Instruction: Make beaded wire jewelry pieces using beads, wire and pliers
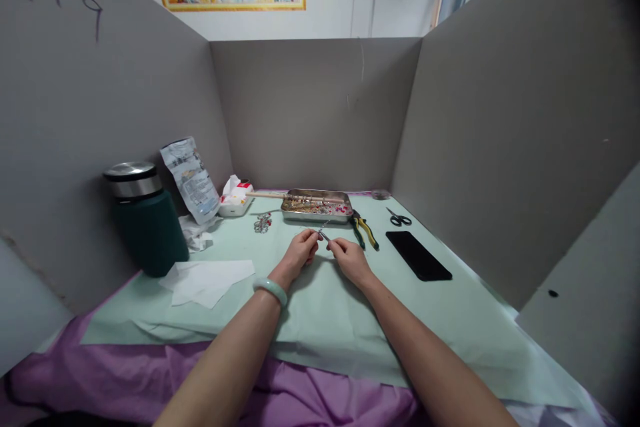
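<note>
My left hand (302,248), with a pale green bangle (271,290) at its wrist, is closed in a pinch just in front of the metal tray (317,217). A short, thin strand (325,225) sticks up from its fingertips, too small to name surely. My right hand (349,257) grips a slim silver tool that looks like tweezers (324,236). Its tip meets the left fingertips. Small beads and gold and red pieces (320,205) lie in the tray. Pliers with yellow and green handles (367,232) rest to the right of the tray.
A black phone (419,255) and scissors (399,217) lie at the right. Left stand a green thermos (150,233), a silver pouch (190,179) and a white box with tissue (236,199). White paper (213,280) and a small chain pile (262,223) lie nearer. Grey partitions (320,113) enclose the table.
</note>
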Tool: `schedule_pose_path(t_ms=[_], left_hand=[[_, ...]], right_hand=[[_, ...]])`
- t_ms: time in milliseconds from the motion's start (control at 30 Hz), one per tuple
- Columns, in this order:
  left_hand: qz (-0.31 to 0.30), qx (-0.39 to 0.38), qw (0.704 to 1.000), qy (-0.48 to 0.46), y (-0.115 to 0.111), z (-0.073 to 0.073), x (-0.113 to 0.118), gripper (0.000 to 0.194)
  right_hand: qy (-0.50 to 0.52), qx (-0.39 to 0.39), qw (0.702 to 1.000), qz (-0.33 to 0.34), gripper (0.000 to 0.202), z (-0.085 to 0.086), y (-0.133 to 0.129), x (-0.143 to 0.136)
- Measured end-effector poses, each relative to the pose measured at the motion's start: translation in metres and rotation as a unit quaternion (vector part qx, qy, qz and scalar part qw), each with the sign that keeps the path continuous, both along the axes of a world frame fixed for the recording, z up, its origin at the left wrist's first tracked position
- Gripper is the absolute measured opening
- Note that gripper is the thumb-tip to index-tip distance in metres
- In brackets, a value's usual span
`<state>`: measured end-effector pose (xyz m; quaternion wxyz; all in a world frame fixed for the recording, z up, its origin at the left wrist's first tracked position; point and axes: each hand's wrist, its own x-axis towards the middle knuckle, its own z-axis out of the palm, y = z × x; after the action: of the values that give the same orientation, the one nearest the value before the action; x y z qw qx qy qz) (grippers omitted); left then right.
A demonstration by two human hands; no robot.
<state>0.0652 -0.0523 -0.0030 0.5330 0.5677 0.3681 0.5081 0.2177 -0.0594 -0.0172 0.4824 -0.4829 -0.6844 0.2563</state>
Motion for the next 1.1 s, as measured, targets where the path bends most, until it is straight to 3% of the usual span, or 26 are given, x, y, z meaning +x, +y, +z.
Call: schedule_pose_path(t_ms=[200,467,1100], left_hand=[[-0.018,-0.003,1.000,-0.009,0.0002,-0.0004,-0.0019,0.024],[-0.017,-0.013,1.000,-0.018,0.0009,-0.0013,-0.0012,0.033],[-0.034,-0.049,0.997,-0.055,0.0008,0.0012,-0.0030,0.032]], right_hand=[[0.003,-0.015,1.000,0.016,0.032,-0.0010,0.0021,-0.0002],[0.004,-0.007,1.000,-0.011,0.033,0.0009,0.0013,0.0000],[-0.010,-0.008,1.000,0.005,0.031,0.0020,-0.0015,-0.0005]])
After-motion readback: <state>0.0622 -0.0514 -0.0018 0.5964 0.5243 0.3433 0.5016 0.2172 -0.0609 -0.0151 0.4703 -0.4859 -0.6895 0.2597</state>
